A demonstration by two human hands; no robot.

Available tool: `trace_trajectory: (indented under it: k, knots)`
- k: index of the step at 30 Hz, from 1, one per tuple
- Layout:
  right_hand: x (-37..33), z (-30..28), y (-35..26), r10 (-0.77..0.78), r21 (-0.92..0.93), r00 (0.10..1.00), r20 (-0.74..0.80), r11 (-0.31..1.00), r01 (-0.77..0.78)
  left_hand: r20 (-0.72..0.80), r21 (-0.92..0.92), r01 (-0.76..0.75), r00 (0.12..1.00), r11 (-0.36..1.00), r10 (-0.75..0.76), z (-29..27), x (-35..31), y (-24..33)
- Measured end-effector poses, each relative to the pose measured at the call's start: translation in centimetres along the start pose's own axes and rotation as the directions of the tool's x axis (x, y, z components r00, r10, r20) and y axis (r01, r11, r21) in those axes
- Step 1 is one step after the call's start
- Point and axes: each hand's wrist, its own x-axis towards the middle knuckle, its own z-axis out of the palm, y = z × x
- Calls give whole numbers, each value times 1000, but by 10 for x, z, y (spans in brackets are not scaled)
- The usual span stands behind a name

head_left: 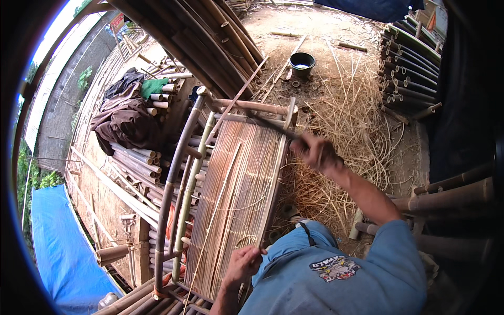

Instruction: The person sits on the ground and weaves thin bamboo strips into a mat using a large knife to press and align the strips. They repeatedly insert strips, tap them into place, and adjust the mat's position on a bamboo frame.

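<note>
Nearest you, your left hand is closed around the near edge of a slatted bamboo panel, which lies in a bamboo frame and stretches away between your hands. Farther out, your right hand is clenched on the handle of a dark blade laid across the panel's far end. Beyond it, straw shavings cover the ground around a dark bucket.

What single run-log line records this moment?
left hand: grips slatted bamboo frame edge | right hand: holds dark blade on frame top
</note>
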Motion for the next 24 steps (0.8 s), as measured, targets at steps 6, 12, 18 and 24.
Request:
trace_trajectory:
  k: [6, 12, 18, 24]
  knots:
    - [52, -61, 62, 372, 29, 928, -31, 928, -371, -121, -35, -9, 993, 999, 5, 2, -16, -17]
    - [-25, 23, -35, -438, -99, 896, 73, 891, 444, -259, 677, -212, 828, 705, 498, -6, 13, -27]
    - [61, 0, 63, 500, 33, 861, 98, 863, -505, -277, 762, -120, 827, 636, 488, -21, -44, -25]
    - [49, 31, 21, 687, 375, 699, 197, 607, -701, -366, 387, -390, 767, 836, 527, -127, -136, 49]
